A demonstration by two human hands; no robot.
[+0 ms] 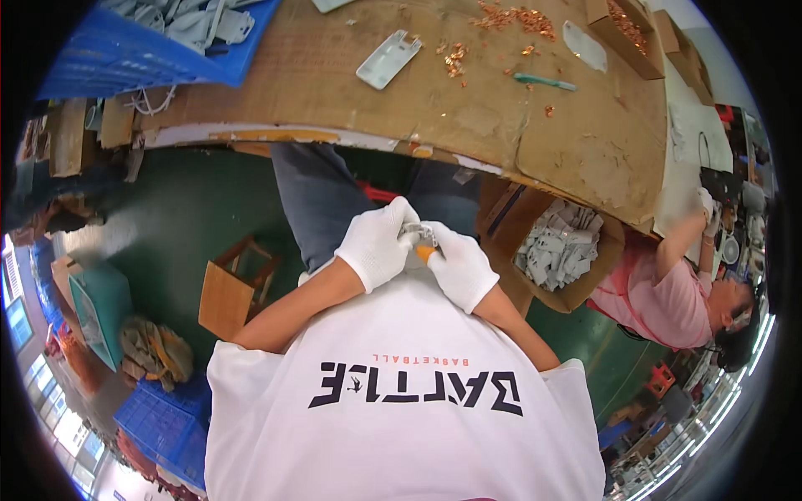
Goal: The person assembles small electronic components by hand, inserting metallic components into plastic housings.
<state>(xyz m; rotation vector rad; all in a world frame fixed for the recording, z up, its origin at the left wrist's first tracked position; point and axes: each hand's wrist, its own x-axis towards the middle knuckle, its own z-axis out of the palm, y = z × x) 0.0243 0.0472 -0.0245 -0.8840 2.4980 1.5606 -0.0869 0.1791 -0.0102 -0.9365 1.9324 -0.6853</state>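
Both my hands wear white knitted gloves and meet in front of my chest, below the table edge. My left hand (pixel 378 242) is closed, pinching a small grey part (pixel 412 229) with its fingertips. From the other side my right hand (pixel 461 265) closes on the same part. An orange-yellow piece (pixel 425 252) shows at the right fingertips; whether it is a tool's end or something else I cannot tell. The gloves hide much of the grey part.
A cardboard-covered table (pixel 317 96) lies ahead, bearing a grey plastic cover (pixel 389 59), copper-coloured bits (pixel 455 60) and a teal tool (pixel 544 81). A blue crate (pixel 159 63) holds grey parts. Right of me stands a carton of pale parts (pixel 561 242); a co-worker (pixel 668 292) sits beyond.
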